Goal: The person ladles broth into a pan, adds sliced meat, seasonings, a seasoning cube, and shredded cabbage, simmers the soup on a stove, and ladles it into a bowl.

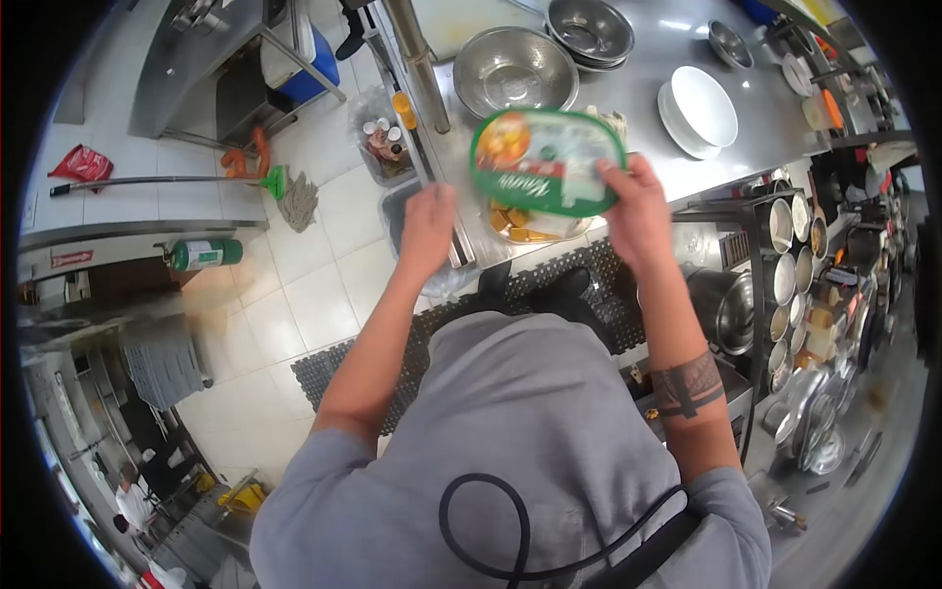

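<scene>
1. Tiled floor (304,304) and a stainless-steel counter (672,41) are shown in a kitchen, viewed from above through a wide, rounded lens; a dark perforated mat (339,378) is laid at the person's feet.
2. Green-rimmed lid (549,162), printed with a food picture and a brand name, is held above the near edge of the counter; its printed face is turned towards the camera, and its outline is slightly blurred.
3. Right hand (636,201) is closed on the right end of the lid, which is pinched between thumb and fingers.
4. Left hand (429,221) is held apart from the lid, beside the counter's left edge, with its fingers curled inward; whether anything is enclosed cannot be told.
5. Yellow-brown pieces (530,234) are partly covered from view by the lid; they are contained in a shallow vessel whose full shape is hidden.
6. Perforated steel bowl (515,74) is placed behind the lid, with stacked metal bowls (591,29) just beside it; a white bowl (699,110) is set farther right.
7. Waste bin (385,147) is seen on the floor, left of the counter.
</scene>
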Motion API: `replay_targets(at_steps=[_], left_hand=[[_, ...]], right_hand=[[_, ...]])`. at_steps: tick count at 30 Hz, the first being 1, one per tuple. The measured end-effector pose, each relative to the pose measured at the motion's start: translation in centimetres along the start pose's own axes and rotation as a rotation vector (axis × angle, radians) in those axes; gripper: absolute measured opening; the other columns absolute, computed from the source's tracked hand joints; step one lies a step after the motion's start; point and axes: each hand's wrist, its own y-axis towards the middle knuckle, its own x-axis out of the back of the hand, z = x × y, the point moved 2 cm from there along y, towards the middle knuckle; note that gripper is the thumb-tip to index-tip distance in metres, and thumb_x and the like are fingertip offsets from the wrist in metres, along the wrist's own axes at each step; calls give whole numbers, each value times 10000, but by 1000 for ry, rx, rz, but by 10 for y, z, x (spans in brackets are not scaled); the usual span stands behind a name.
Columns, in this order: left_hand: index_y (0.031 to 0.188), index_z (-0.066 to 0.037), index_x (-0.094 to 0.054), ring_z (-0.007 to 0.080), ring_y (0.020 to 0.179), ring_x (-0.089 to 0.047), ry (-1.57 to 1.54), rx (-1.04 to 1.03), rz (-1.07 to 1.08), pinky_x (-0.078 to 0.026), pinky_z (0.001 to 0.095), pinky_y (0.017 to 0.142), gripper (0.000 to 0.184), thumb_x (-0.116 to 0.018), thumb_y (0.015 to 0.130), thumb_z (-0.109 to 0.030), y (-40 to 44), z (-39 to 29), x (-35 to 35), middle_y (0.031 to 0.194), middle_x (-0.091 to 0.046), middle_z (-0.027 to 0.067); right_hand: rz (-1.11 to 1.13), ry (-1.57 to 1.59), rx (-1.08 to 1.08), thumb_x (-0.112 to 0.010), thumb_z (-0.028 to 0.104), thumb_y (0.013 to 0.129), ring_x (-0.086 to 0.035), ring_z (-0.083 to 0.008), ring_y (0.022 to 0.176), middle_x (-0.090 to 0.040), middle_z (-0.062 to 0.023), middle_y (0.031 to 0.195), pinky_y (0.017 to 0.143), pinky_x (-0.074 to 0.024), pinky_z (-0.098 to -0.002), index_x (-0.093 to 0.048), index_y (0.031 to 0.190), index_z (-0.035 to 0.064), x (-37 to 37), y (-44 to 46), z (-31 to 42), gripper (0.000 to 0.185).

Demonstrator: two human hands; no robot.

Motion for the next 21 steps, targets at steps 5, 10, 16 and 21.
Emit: replay_targets(at_steps=[5, 10, 16, 21], left_hand=[[1231, 4, -644, 351, 1061, -630, -12, -153, 38, -484, 462, 965, 384, -706, 954, -255, -11, -42, 1, 1240, -635, 211], [1075, -32, -722, 295, 1016, -637, 182, -661, 177, -475, 435, 921, 303, -776, 853, -230, -3, -79, -42, 1130, -656, 113], [939, -68, -755, 280, 1099, -525, 586, -581, 310, -370, 446, 994, 247, -778, 800, -271, 3, -93, -61, 1031, -654, 65], [927, -85, -767, 288, 1051, -536, 497, -609, 381, -374, 438, 956, 247, -780, 821, -308, 6, -91, -60, 941, -631, 69]], right_hand=[[-276, 186, 270, -606, 17, 1007, -710, -269, 1040, -681, -172, 1140, 875, -615, -409, -558, 1214, -33, 65, 15, 25, 218], [-408, -313, 192, -643, 223, 1020, -666, -324, 1102, -639, -216, 1193, 828, -596, -403, -529, 1251, -110, 166, 85, -31, 421], [-801, -1035, 303, -676, 261, 999, -678, -298, 1034, -652, -237, 1228, 889, -547, -382, -584, 1306, -102, 136, 41, -34, 484], [58, -993, 190, -702, 164, 966, -695, -263, 993, -713, -152, 1115, 852, -554, -356, -712, 1237, 72, 59, -17, -35, 287]])
